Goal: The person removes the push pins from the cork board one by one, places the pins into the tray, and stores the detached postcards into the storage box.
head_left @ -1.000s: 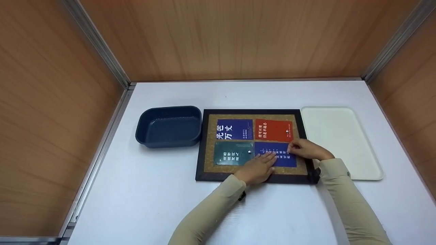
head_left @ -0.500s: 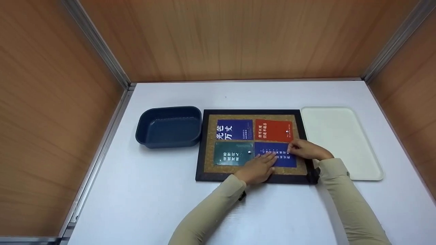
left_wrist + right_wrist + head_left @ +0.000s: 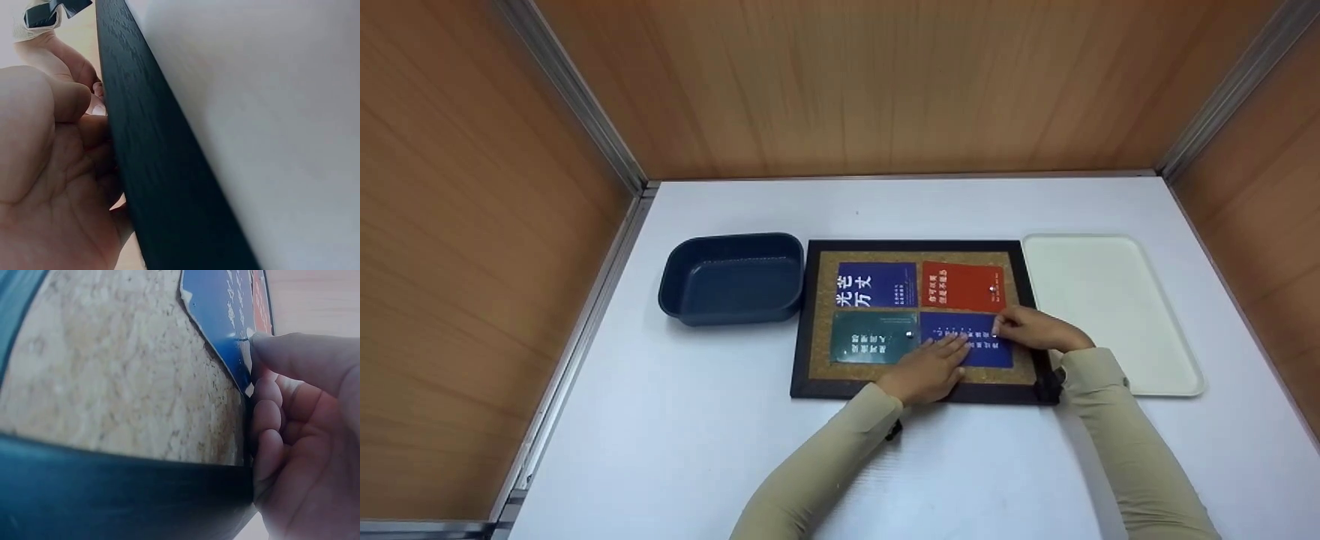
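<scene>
A cork board with a black frame lies on the table, bearing a blue-purple card, a red card, a green card and a second blue card. My left hand rests with extended fingers on this lower right blue card. At the card's right part, the thumb and forefinger of my right hand pinch a small push pin. Its thin needle shows against the blue surface in the right wrist view. Silvery pin heads show on the red and green cards.
Left of the board stands a deep dark blue bin. A pale flat tray lies right of it, partly behind the right forearm. Wooden panels wall the white table at the back and sides.
</scene>
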Demonstrator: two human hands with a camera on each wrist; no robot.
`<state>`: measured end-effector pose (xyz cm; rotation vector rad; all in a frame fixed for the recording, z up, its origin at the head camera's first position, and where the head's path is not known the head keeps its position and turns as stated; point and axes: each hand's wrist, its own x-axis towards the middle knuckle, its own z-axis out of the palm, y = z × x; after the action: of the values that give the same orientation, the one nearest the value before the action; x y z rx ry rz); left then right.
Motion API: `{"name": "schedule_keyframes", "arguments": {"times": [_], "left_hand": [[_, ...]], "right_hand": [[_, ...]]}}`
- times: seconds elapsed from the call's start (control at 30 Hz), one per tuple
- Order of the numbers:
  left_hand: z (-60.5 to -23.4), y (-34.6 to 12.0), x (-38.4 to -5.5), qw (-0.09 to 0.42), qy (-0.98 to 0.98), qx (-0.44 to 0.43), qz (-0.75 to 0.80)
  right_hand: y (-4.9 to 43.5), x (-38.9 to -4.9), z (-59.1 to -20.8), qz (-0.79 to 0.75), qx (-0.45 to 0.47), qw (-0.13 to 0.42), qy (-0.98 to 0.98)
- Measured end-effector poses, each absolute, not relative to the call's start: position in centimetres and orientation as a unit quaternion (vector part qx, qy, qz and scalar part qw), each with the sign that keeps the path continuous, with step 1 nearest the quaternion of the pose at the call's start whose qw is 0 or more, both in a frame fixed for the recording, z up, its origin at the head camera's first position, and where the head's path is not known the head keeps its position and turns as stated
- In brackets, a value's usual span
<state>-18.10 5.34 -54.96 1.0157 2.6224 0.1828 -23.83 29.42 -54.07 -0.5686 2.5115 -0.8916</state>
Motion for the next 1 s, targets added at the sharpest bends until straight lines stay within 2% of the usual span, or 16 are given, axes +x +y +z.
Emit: {"name": "schedule_keyframes", "arguments": {"times": [1.0], "left_hand": [[-54.51,5.25,-18.42,0.177,0.912,0.362,0.078]], "right_hand": [[29.84,-23.92,-53.94,-0.356,-0.184,0.236,0.885]]}}
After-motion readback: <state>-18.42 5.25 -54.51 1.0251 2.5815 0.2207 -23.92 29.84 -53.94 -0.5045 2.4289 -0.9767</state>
